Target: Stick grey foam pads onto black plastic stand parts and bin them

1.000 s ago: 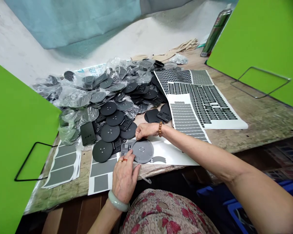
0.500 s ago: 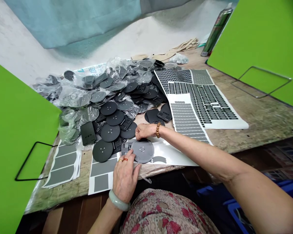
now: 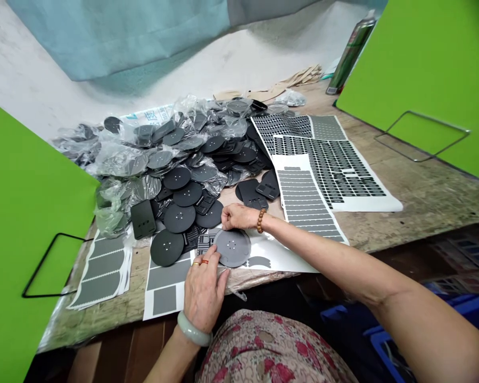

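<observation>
A flat grey disc (image 3: 232,249) with small holes in its middle lies near the table's front edge, on a dark part with raised ribs (image 3: 205,243) and a glossy white sheet (image 3: 280,254). My left hand (image 3: 204,284) holds the disc at its lower left edge, fingertips on the rim and thumb below it. Just above the disc's far edge, my right hand (image 3: 239,217) is closed in a pinch. Whatever its fingertips hold is hidden by the hand. Close by on the left are black discs (image 3: 166,248) and a black rectangular plate (image 3: 143,219).
Black discs and plates, many in clear plastic bags (image 3: 120,158), are heaped behind my hands. Sticker sheets (image 3: 309,205) lie at right, more strips (image 3: 104,271) at left. Green panels (image 3: 427,80) with wire handles flank the table (image 3: 435,186). A spray can (image 3: 351,53) stands back right.
Both hands keep nearly the same place at the grey disc. The view has shifted very slightly; nothing is visibly picked up or let go.
</observation>
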Available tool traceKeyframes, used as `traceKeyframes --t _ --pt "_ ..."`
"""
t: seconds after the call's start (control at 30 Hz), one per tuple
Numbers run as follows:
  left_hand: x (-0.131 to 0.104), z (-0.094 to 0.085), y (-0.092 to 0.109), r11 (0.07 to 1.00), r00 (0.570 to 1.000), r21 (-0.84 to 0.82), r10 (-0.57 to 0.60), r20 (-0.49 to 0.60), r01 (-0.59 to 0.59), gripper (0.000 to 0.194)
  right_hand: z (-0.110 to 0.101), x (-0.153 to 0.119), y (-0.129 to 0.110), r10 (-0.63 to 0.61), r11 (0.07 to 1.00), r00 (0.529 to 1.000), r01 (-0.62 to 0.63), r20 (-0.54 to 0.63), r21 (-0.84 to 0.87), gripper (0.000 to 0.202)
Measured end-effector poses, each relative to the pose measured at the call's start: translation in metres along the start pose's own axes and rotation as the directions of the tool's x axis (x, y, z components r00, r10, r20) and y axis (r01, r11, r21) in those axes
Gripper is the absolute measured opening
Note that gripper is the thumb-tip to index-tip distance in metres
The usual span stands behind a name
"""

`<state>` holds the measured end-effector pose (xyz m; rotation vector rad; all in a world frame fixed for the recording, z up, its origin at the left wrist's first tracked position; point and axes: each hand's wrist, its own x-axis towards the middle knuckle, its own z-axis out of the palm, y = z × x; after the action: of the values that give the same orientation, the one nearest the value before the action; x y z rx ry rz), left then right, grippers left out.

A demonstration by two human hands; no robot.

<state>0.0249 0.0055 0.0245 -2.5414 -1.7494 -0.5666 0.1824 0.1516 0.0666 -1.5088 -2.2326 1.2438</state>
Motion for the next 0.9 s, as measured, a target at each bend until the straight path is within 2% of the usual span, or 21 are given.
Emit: traceKeyframes --t 0.17,0.27,0.4,0.53,0.63,0.77,0.9 --pt "0.001 -0.002 -0.003 0.998 0.999 -0.059 0.018 -0.036 -0.020 0.023 0.000 -0.012 0.009 -0.019 0.999 0.991 0.024 -0.129 0.038 0.010" --pt "0.004 -0.004 -0.007 0.990 0.996 -0.138 -0.032 -0.083 0.020 0.021 0.001 -0.020 0.012 -0.044 0.997 0.989 0.051 -0.141 0.052 0.016" --pt "0.013 -0.004 -0.020 0.969 0.981 -0.229 -0.129 -0.145 0.093 0.021 0.009 -0.021 0.014 -0.050 0.995 0.990 0.060 -0.131 0.073 0.013" --pt "0.025 -0.004 -0.034 0.926 0.968 -0.313 -0.243 -0.067 0.210 0.023 0.018 -0.016 0.016 -0.046 0.992 0.988 0.062 -0.146 0.110 0.010" --pt "0.030 -0.004 -0.038 0.898 0.958 -0.358 -0.286 -0.030 0.257 0.023 0.020 -0.013 0.018 -0.040 0.984 0.989 0.064 -0.145 0.167 0.009" --pt "0.035 -0.006 -0.040 0.851 0.938 -0.420 -0.347 0.001 0.316 0.024 0.018 -0.015 0.021 -0.041 0.958 0.993 0.072 -0.114 0.279 0.011" --pt "0.037 -0.010 -0.045 0.764 0.907 -0.515 -0.416 0.067 0.389 0.031 0.013 -0.022 0.022 -0.064 0.931 0.994 0.092 -0.091 0.354 0.012"
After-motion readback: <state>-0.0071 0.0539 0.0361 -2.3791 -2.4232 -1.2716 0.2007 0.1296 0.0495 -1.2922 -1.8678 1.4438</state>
